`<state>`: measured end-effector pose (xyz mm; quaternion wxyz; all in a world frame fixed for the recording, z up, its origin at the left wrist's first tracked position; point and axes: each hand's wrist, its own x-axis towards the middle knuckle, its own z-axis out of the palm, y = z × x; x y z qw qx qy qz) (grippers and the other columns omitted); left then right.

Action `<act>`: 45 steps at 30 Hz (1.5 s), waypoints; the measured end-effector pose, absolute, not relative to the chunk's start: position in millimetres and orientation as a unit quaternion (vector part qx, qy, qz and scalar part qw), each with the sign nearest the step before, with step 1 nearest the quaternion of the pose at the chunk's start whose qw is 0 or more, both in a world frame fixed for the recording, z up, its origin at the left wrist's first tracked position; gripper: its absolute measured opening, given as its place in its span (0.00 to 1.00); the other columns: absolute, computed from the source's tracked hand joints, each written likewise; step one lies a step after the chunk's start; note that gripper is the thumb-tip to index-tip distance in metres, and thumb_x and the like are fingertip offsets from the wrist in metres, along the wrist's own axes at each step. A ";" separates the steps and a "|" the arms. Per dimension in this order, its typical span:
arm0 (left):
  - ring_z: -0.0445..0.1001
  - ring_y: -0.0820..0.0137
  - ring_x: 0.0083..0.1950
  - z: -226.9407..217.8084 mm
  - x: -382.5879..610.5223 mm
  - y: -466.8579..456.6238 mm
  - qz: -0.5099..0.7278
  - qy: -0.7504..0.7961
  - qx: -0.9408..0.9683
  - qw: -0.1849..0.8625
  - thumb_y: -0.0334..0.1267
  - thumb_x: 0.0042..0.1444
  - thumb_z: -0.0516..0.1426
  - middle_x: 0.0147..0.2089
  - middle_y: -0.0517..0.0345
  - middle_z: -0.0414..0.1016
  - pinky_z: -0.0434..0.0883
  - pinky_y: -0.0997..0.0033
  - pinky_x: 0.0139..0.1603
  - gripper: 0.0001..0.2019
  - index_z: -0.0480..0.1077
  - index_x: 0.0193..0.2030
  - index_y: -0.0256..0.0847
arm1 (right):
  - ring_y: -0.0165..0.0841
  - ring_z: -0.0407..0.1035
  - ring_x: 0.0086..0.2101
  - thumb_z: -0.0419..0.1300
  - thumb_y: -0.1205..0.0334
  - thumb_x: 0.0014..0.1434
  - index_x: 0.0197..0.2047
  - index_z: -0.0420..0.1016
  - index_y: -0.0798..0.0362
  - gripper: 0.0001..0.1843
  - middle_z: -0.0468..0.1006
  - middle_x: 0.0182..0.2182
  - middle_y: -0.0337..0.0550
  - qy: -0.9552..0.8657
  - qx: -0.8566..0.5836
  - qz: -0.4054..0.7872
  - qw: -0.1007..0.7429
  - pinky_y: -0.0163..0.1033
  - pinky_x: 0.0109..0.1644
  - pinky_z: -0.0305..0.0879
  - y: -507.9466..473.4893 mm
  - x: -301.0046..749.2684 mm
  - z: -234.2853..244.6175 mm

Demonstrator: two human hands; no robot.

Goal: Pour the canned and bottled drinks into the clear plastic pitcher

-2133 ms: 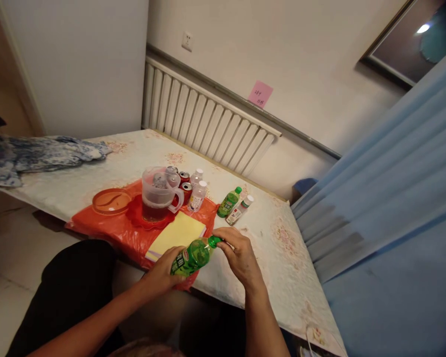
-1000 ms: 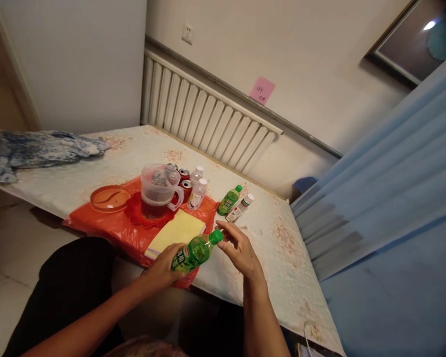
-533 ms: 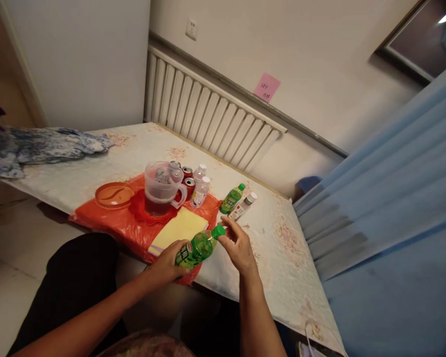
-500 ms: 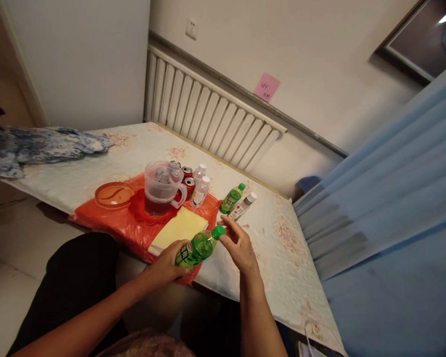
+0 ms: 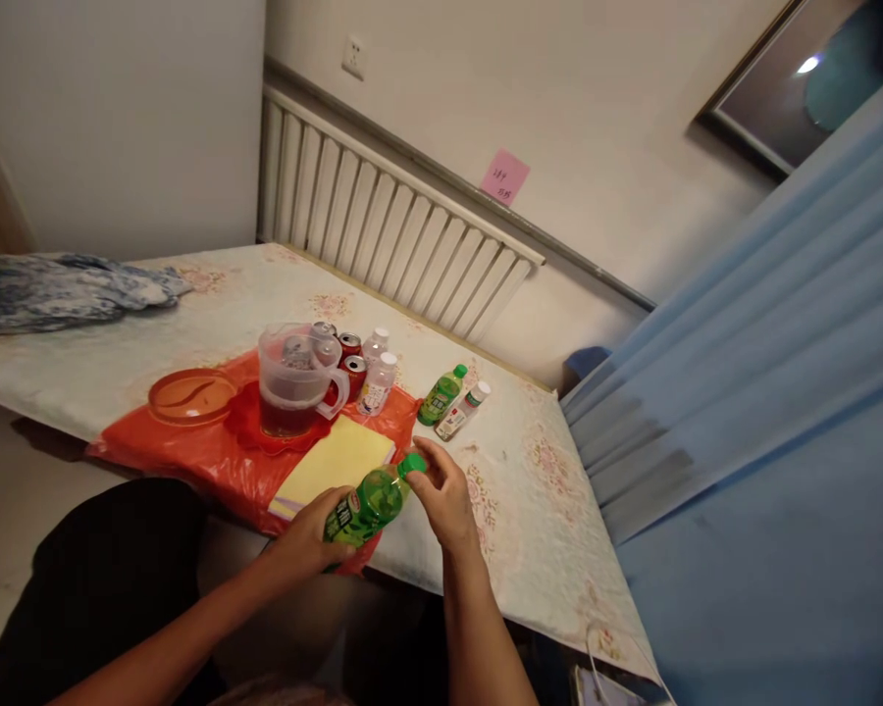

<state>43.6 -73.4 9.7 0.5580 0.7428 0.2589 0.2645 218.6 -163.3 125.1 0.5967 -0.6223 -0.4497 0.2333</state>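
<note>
My left hand [image 5: 305, 537] is wrapped round the lower body of a green plastic drink bottle [image 5: 364, 502], which is tilted up to the right over the table's near edge. The fingers of my right hand [image 5: 441, 495] are pinched on the bottle's green cap [image 5: 413, 464]. Beyond the hands, a clear pitcher [image 5: 290, 380] with dark red liquid stands on an orange plastic sheet [image 5: 191, 448]. A yellow cloth [image 5: 331, 464] lies in front of the pitcher.
An orange lid [image 5: 191, 394] lies left of the pitcher. Red cans [image 5: 351, 368] and small clear bottles [image 5: 378, 380] stand behind it. Another green bottle [image 5: 441, 394] and a white bottle [image 5: 462, 410] lie on the floral table [image 5: 551, 510]. Blue cloth [image 5: 59, 292] far left, blue curtain [image 5: 765, 392] right, radiator [image 5: 389, 230] behind.
My right hand let the cap go with fingers spread, then closed on it again. The bottle stayed in my left hand. The camera view shifted a little.
</note>
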 end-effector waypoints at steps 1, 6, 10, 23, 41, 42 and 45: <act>0.73 0.53 0.58 10.0 43.8 -73.5 0.266 0.258 0.741 0.560 0.38 0.40 0.61 0.55 0.52 0.76 0.69 0.56 0.61 0.31 0.68 0.56 0.42 | 0.38 0.75 0.41 0.68 0.55 0.48 0.46 0.79 0.50 0.21 0.82 0.42 0.43 -0.452 -0.608 0.257 0.600 0.41 0.45 0.71 -164.2 220.9 125.5; 0.73 0.53 0.58 7.4 46.7 -75.4 0.259 0.261 0.736 0.569 0.38 0.39 0.61 0.55 0.49 0.76 0.69 0.55 0.61 0.33 0.67 0.57 0.40 | 0.35 0.72 0.32 0.68 0.55 0.46 0.36 0.79 0.52 0.13 0.79 0.30 0.39 -0.417 -0.630 0.254 0.604 0.39 0.38 0.70 -165.3 222.0 121.4; 0.73 0.53 0.58 5.0 48.7 -75.8 0.265 0.252 0.737 0.568 0.39 0.39 0.61 0.55 0.50 0.77 0.69 0.56 0.61 0.33 0.68 0.56 0.42 | 0.30 0.65 0.26 0.68 0.57 0.46 0.30 0.74 0.52 0.10 0.72 0.23 0.34 -0.387 -0.675 0.183 0.601 0.35 0.31 0.64 -164.3 214.1 115.7; 0.72 0.51 0.59 -0.5 50.8 -76.9 0.265 0.261 0.743 0.557 0.38 0.39 0.61 0.56 0.52 0.77 0.69 0.54 0.62 0.33 0.69 0.57 0.43 | 0.31 0.65 0.27 0.68 0.56 0.45 0.32 0.75 0.51 0.12 0.73 0.24 0.35 -0.379 -0.661 0.198 0.617 0.35 0.31 0.65 -166.6 215.1 109.8; 0.73 0.56 0.58 5.8 51.8 -77.0 0.258 0.265 0.726 0.579 0.34 0.40 0.60 0.56 0.52 0.77 0.69 0.56 0.62 0.32 0.68 0.58 0.42 | 0.34 0.70 0.31 0.68 0.57 0.47 0.43 0.78 0.52 0.18 0.78 0.30 0.39 -0.380 -0.639 0.224 0.630 0.37 0.36 0.69 -167.5 218.3 99.3; 0.73 0.56 0.58 5.6 52.2 -75.9 0.258 0.264 0.724 0.583 0.34 0.40 0.61 0.56 0.51 0.77 0.69 0.56 0.62 0.33 0.68 0.58 0.41 | 0.34 0.70 0.31 0.69 0.58 0.46 0.46 0.78 0.52 0.22 0.79 0.32 0.39 -0.381 -0.634 0.228 0.633 0.37 0.36 0.70 -168.1 219.4 95.9; 0.73 0.55 0.59 4.7 54.5 -72.0 0.264 0.257 0.716 0.593 0.36 0.40 0.63 0.57 0.50 0.77 0.69 0.57 0.62 0.33 0.68 0.58 0.41 | 0.36 0.73 0.35 0.72 0.59 0.43 0.54 0.77 0.52 0.32 0.82 0.39 0.42 -0.394 -0.617 0.256 0.631 0.39 0.39 0.72 -172.0 221.5 84.1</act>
